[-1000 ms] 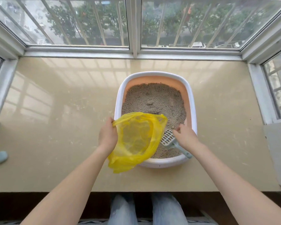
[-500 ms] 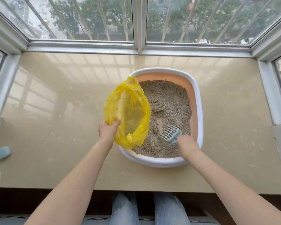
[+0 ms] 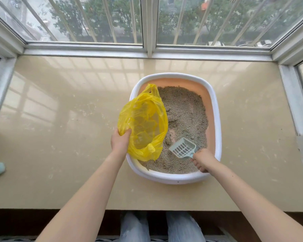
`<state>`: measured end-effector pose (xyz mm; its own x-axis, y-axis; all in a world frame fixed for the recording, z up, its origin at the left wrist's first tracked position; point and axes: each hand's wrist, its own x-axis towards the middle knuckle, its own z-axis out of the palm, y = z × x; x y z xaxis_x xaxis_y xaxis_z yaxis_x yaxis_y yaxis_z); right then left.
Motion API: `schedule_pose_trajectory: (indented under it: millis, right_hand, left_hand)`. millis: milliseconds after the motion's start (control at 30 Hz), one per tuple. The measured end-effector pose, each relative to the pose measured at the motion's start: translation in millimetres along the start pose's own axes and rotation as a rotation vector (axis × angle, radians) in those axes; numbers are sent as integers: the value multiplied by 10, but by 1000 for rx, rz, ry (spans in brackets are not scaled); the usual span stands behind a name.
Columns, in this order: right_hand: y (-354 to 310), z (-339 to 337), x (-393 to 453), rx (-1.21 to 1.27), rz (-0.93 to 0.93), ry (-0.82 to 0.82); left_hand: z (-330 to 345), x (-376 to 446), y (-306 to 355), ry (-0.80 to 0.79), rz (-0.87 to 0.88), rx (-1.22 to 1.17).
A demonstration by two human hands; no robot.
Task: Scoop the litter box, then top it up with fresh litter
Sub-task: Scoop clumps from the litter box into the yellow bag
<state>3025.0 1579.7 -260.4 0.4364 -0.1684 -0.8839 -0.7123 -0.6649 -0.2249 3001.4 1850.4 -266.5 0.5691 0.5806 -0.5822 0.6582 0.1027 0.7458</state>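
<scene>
Left hand point(image 3: 120, 140) pinches the yellow bag point(image 3: 143, 124) open over the litter box point(image 3: 217, 119) left rim, right hand point(image 3: 202, 160) grips the scoop point(image 3: 183, 149) near its front edge; the floppy bag mouth may sag, spilling clumps onto the sill point(image 3: 59, 137).

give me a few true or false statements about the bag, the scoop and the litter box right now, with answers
1. The left hand grips the yellow bag at its edge. True.
2. The right hand holds the scoop by its handle. True.
3. The scoop is heaped full of litter. False: its slotted head looks empty.
4. The litter box stands on the floor beside the person's feet. False: it sits on the beige window ledge.
5. The bag hangs over the left part of the box. True.
6. The bag is tied shut. False: its mouth is open.
</scene>
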Motion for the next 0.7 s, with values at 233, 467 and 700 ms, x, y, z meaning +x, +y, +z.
schedule_pose_trajectory:
  millis: [233, 467, 700]
  right_hand:
    - [-65, 375, 149, 247, 111, -128]
    - [-220, 842, 571, 254, -205, 132]
    - [-379, 882, 765, 476, -282, 59]
  left_hand:
    - [106, 126, 21, 11, -6, -14]
    - [194, 388, -122, 38, 65, 12]
    - [314, 378, -216, 111, 275, 74]
